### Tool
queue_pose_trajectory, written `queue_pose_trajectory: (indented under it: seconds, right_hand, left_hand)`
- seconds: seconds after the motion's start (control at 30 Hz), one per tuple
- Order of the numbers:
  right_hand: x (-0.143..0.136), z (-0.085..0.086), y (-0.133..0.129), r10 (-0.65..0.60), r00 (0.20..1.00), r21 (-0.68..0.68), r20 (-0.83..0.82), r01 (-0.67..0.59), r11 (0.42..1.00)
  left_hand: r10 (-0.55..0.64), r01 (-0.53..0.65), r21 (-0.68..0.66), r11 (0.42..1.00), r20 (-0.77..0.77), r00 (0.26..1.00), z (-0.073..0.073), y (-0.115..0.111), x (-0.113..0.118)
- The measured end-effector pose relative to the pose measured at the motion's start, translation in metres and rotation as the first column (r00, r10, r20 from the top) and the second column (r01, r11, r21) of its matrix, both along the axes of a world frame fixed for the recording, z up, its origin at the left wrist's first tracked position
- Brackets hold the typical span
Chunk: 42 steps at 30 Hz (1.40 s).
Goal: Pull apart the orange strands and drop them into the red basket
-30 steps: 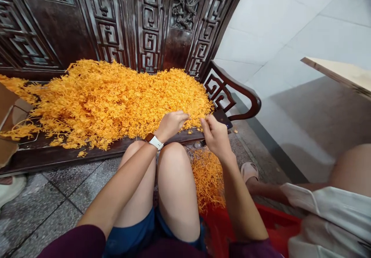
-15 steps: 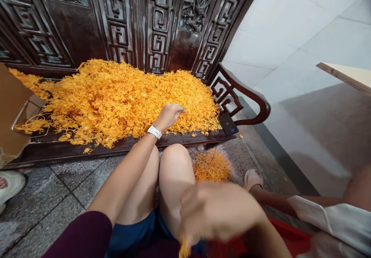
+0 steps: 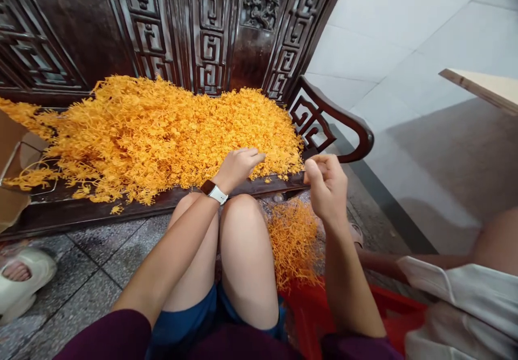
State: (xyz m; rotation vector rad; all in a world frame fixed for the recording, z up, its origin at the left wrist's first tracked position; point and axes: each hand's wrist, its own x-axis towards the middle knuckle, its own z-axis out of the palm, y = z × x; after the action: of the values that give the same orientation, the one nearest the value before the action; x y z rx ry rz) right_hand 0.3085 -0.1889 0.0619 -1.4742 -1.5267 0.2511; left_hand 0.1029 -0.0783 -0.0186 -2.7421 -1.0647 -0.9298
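A large heap of small orange plastic-looking flower pieces (image 3: 162,133) covers the bench seat. At its front right edge is my left hand (image 3: 242,165), with a white-strapped watch (image 3: 216,191) on the wrist. The fingers of that hand are pressed together; what is in them, if anything, is hidden. My right hand (image 3: 327,187) is raised in front of the bench's right end, clear of the heap. Its fingers are half curled, the thumb stands apart from them, and nothing shows in it. Below, a pile of thin orange strands (image 3: 294,241) lies beside my right knee.
The dark carved bench (image 3: 93,211) has a curved armrest (image 3: 360,138) at right. A cardboard box (image 3: 12,203) with a wire handle stands at left. Near my right side are a red plastic stool (image 3: 305,311) and another person's leg (image 3: 413,265). A slippered foot (image 3: 24,276) is at left.
My right hand has risen from low beside my lap to the bench's right end; the orange bit at its fingers no longer shows. My left hand stays at the heap, its wrist slightly turned.
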Motion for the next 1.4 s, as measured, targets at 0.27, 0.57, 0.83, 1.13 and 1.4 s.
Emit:
queue_pose_trajectory:
  seconds: [0.27, 0.57, 0.83, 1.13, 1.4]
  right_hand:
    - [-0.015, 0.003, -0.010, 0.368, 0.792, -0.294, 0.486, -0.249, 0.923]
    - [-0.048, 0.009, -0.069, 0.950, -0.301, -0.182, 0.079, -0.942, -0.283]
    - [-0.058, 0.029, 0.016, 0.345, 0.934, 0.125, 0.087, -0.354, 0.927]
    - [0.002, 0.006, 0.017, 0.135, 0.893, -0.091, 0.429, -0.106, 0.990]
    - [0.024, -0.015, 0.019, 0.512, 0.807, -0.406, 0.295, -0.379, 0.832]
  left_hand:
    - [-0.154, 0.157, -0.036, 0.987, 0.068, 0.986, 0.000, 0.009, 0.016]
    - [0.004, 0.045, -0.199, 0.979, 0.237, 0.971, -0.012, 0.053, -0.019]
    - [0.031, -0.030, -0.058, 0.998, 0.018, 0.999, -0.003, 0.011, -0.009]
    - [-0.040, 0.049, 0.045, 0.998, -0.169, 0.985, 0.004, -0.008, -0.002]
    - [-0.181, 0.181, -0.019, 0.983, -0.201, 0.963, 0.004, -0.016, 0.010]
